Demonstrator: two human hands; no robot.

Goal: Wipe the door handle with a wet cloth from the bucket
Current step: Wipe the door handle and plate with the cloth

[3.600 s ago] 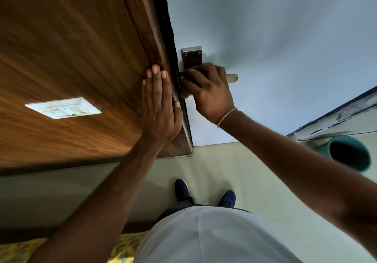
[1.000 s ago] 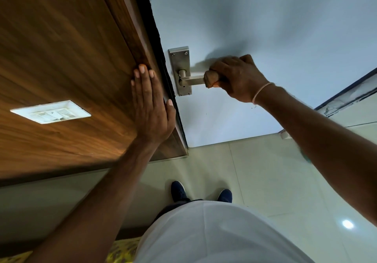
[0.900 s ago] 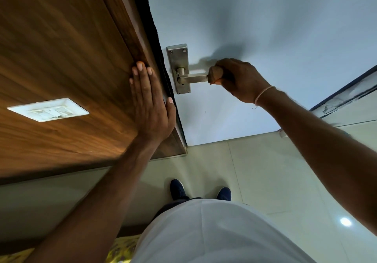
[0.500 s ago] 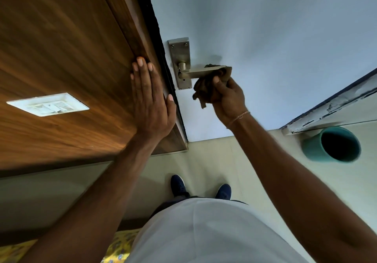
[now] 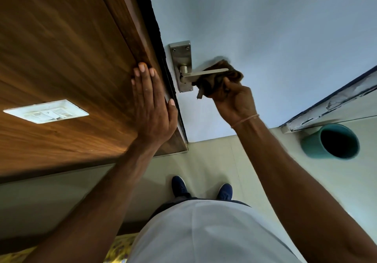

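The right hand pinches a brown cloth under the door handle, while the left hand lies spread flat on the wooden frame beside it.

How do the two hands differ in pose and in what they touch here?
The left hand lies flat and open against the wooden panel; the right hand is closed around a brown cloth. The left holds nothing; the right presses the cloth under the door handle. Both are bare.

Pale tiled floor: teal bucket by door; blue shoes; contents unclear.
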